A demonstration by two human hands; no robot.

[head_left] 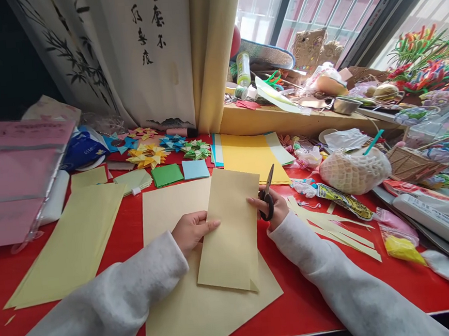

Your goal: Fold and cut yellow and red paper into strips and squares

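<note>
The left hand [188, 232] pinches the left long edge of a cream paper sheet [231, 229], which lies between both hands near the table's [297, 307] front edge, long axis running front to back. The right hand [279, 207], gripping black-handled scissors [268, 197], touches its right edge, farther up.

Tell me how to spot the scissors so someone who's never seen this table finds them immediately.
On the red table, find the pale yellow paper held by the left hand and right hand. The scissors are in the right hand, by the paper's right edge, tips pointing up. Black handles and metal blades set them apart from the plain paper.
</note>
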